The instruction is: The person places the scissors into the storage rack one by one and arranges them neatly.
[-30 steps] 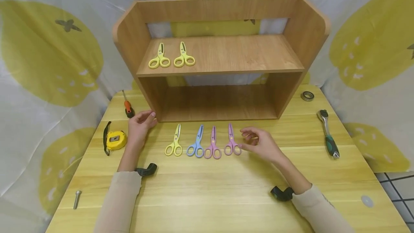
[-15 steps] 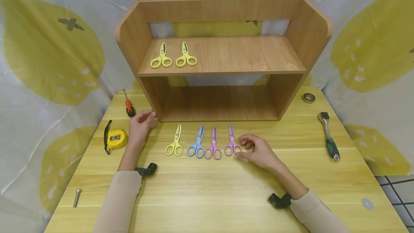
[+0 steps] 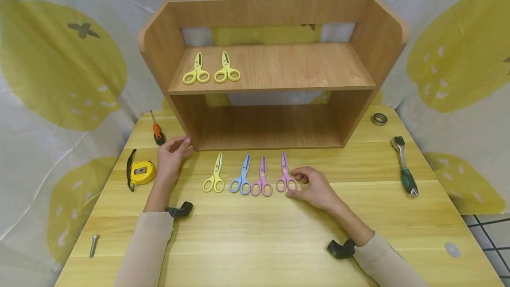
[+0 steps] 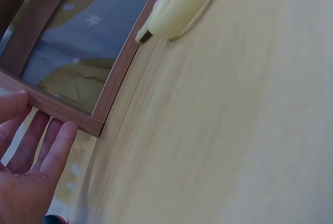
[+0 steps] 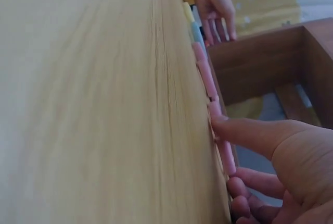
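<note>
Four small scissors lie in a row in front of the wooden shelf (image 3: 358, 87): yellow (image 3: 215, 177), blue (image 3: 241, 177), purple-pink (image 3: 261, 180) and pink (image 3: 284, 175). My right hand (image 3: 295, 184) curls round the handle rings of the pink scissors (image 5: 215, 110), thumb on the near side and fingers on the far side (image 5: 229, 172); the scissors lie flat on the table. My left hand (image 3: 181, 145) rests with straight fingers (image 4: 52, 146) against the shelf's lower left corner (image 4: 67, 113). Two more yellow scissors (image 3: 211, 70) lie on the upper board.
On the table's left are a yellow tape measure (image 3: 140, 172), an orange screwdriver (image 3: 157, 129) and a bolt (image 3: 93, 245). At the right lie a ratchet wrench (image 3: 404, 165) and a metal ring (image 3: 378, 118). A patterned cloth hangs behind the table.
My right hand has come down and leftward from hovering above the table onto the pink scissors' handle. The left hand has stayed at the shelf corner.
</note>
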A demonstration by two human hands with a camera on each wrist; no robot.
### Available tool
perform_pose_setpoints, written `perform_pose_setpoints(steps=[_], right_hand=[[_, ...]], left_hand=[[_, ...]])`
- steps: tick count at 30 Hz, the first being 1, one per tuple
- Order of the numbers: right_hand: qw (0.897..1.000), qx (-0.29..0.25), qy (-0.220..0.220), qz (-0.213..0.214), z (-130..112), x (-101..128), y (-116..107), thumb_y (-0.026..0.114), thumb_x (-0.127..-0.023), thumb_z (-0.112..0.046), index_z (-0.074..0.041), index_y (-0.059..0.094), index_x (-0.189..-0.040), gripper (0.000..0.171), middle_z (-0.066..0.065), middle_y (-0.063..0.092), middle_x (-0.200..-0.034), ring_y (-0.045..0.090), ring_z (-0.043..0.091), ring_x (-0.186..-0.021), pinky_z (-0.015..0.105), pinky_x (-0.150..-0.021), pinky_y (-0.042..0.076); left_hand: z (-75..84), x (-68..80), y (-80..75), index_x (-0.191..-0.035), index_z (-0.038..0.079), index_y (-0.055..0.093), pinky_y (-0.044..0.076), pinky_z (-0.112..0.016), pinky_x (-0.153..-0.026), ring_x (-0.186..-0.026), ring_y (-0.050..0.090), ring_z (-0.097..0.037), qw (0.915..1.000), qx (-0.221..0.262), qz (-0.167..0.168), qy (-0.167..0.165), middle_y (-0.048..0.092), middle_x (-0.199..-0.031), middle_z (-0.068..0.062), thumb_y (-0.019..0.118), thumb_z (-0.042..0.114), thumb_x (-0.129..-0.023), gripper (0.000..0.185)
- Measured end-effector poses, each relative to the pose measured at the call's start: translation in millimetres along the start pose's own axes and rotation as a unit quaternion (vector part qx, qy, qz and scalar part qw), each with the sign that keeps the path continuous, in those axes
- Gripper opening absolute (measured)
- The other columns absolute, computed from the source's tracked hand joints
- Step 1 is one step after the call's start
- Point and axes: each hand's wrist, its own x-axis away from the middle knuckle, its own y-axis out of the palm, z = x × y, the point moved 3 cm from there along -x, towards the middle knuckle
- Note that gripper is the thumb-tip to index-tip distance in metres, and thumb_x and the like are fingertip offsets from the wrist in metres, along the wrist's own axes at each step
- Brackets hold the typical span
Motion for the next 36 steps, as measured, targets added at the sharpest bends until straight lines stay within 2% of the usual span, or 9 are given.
perform_pose_setpoints(steps=[5,11,15,19,22,25,28,36], right_hand=[[0.999,0.034,0.001,0.010,-3.1,-0.1,1.8,0.095,-0.074,-0.024,-0.010,0.076,-0.115,0.047,-0.001,0.067,-0.100,0.055,0.016,-0.090,0.026,-0.078,0.050],[0.999,0.043,0.020,0.009,-7.9,0.3,-0.4,0.092,-0.078,-0.024,-0.008,0.077,-0.112,0.041,0.001,0.069,-0.099,0.057,0.016,-0.090,0.026,-0.078,0.051],[0.999,0.023,0.034,-0.003,-11.6,-0.4,-5.1,0.089,-0.081,-0.022,-0.005,0.075,-0.115,0.040,0.003,0.071,-0.096,0.062,0.015,-0.087,0.022,-0.072,0.053],[0.999,-0.012,0.037,-0.016,-15.0,-1.6,-11.4,0.083,-0.084,-0.012,-0.002,0.072,-0.116,0.035,0.003,0.072,-0.088,0.066,0.014,-0.080,0.020,-0.066,0.057],[0.998,-0.041,0.043,-0.030,-15.0,-2.7,-14.6,0.078,-0.086,-0.006,0.000,0.069,-0.118,0.033,0.003,0.073,-0.086,0.069,0.013,-0.077,0.020,-0.064,0.059],[0.996,-0.063,0.055,-0.040,-14.2,-3.2,-16.9,0.078,-0.087,-0.007,0.000,0.068,-0.120,0.035,0.004,0.075,-0.086,0.072,0.013,-0.077,0.022,-0.062,0.060],[0.994,-0.073,0.065,-0.041,-15.7,-3.2,-20.8,0.080,-0.087,-0.008,-0.001,0.067,-0.122,0.038,0.005,0.076,-0.087,0.073,0.016,-0.079,0.024,-0.063,0.062],[0.997,-0.064,0.045,-0.020,-28.7,-3.5,-39.8,0.079,-0.090,-0.012,-0.005,0.068,-0.127,0.039,0.004,0.075,-0.089,0.073,0.018,-0.084,0.026,-0.072,0.063]], left_hand=[[9.4,7.8,3.1,-0.125,-0.013,0.063,0.055,-0.046,-0.101,-0.104,0.073,-0.019,1.0000,-0.001,-0.003,-0.001,0.068,-0.109,-0.009,0.070,0.006,-0.097,0.035],[9.7,7.7,2.9,-0.124,-0.011,0.064,0.056,-0.044,-0.100,-0.103,0.073,-0.018,1.0000,-0.002,-0.006,-0.004,0.068,-0.109,-0.008,0.072,0.007,-0.097,0.034],[8.3,5.8,1.2,-0.124,-0.011,0.064,0.056,-0.044,-0.100,-0.101,0.072,-0.016,1.0000,0.001,-0.008,-0.002,0.068,-0.108,-0.007,0.072,0.007,-0.096,0.034],[8.4,5.3,1.3,-0.123,-0.009,0.066,0.056,-0.044,-0.100,-0.103,0.072,-0.016,0.9999,-0.007,-0.007,-0.006,0.069,-0.109,-0.007,0.074,0.009,-0.096,0.033],[9.1,5.3,2.0,-0.124,-0.005,0.066,0.056,-0.043,-0.100,-0.107,0.070,-0.018,0.9998,-0.017,-0.005,-0.007,0.070,-0.111,-0.007,0.074,0.010,-0.095,0.033],[10.1,5.6,2.7,-0.127,-0.004,0.065,0.056,-0.043,-0.100,-0.110,0.069,-0.019,0.9997,-0.023,-0.008,-0.004,0.070,-0.114,-0.007,0.074,0.011,-0.096,0.035],[11.3,6.0,3.0,-0.128,-0.005,0.064,0.056,-0.044,-0.100,-0.109,0.069,-0.020,0.9997,-0.020,-0.012,0.000,0.070,-0.114,-0.008,0.073,0.010,-0.096,0.036],[12.7,7.4,2.9,-0.127,-0.005,0.065,0.056,-0.045,-0.100,-0.106,0.070,-0.016,0.9997,-0.020,-0.010,0.001,0.071,-0.111,-0.005,0.072,0.009,-0.097,0.035]])
